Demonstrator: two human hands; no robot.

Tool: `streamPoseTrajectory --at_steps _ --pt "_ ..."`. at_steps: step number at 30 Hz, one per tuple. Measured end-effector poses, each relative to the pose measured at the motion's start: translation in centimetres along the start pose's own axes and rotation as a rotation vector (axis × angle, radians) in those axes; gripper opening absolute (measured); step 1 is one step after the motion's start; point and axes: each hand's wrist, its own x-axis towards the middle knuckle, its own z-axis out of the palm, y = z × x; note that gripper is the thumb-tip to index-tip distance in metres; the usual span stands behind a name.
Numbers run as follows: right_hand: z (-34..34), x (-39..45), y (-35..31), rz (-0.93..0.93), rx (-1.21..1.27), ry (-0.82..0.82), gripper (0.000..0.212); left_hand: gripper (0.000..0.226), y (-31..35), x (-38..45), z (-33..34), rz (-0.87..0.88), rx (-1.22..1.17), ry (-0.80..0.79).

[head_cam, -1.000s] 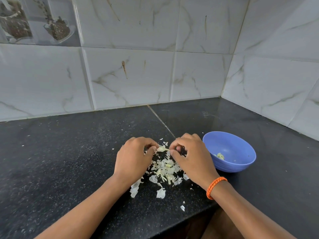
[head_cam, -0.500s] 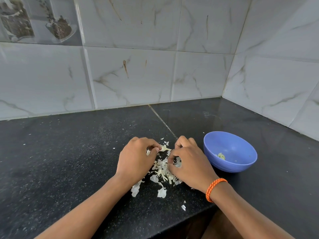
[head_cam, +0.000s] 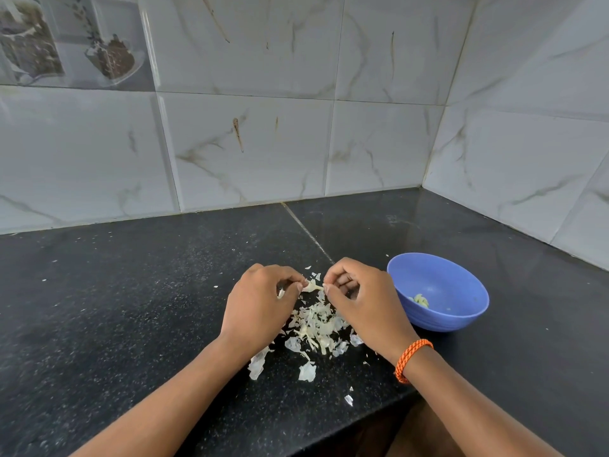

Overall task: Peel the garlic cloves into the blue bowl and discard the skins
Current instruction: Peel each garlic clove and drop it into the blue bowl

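Both hands are working just left of the blue bowl, which is serving as the landmark on the dark table. Furthest from the bowl, the left hand is curling its fingers and pinching one end of a garlic clove; nearer the bowl, the right hand is pinching the other end, or the skin coming off it, though which is too small to tell. Below the clove and between the wrists, a pile of garlic skins is lying loose on the table, some flakes scattering toward the front edge. Inside the bowl a few peeled cloves are sitting near the bottom. The clove is probably light, firm and slightly slick once bare, so pinching its tips seems best; the skins look papery, brittle and easily blown about, so gathering them by sweeping would likely beat picking them up singly.
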Motion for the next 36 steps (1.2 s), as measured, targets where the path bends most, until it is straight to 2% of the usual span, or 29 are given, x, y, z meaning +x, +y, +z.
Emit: streamPoseTrajectory --at_steps 5,8,10,18,24,28,36 --pt "0.3 -0.1 -0.2 -0.029 0.111 0.019 0.021 0.016 0.5 0.0 -0.4 -0.003 -0.276 -0.035" --pt "0.5 -0.2 -0.2 -0.037 0.116 0.058 0.032 0.022 1.1 0.0 -1.0 -0.041 -0.509 -0.105" --pt "0.6 -0.3 -0.4 -0.049 0.111 0.089 0.035 0.024 1.4 0.0 -1.0 -0.051 -0.578 -0.128" --pt "1.2 -0.7 -0.6 -0.067 0.107 0.129 0.031 0.026 1.6 -0.1 -1.0 -0.099 -0.653 -0.060" --pt "1.1 -0.7 -1.1 -0.093 0.197 0.143 0.047 0.031 1.9 -0.1 -1.4 -0.153 -0.712 -0.020" --pt "1.6 -0.7 -1.3 -0.121 0.226 0.125 0.057 0.032 2.0 -0.2 -1.3 -0.126 -0.694 -0.056" --pt "1.5 -0.6 -1.2 -0.179 0.153 0.161 0.061 0.030 2.0 -0.3 -0.9 -0.055 -0.694 -0.090"
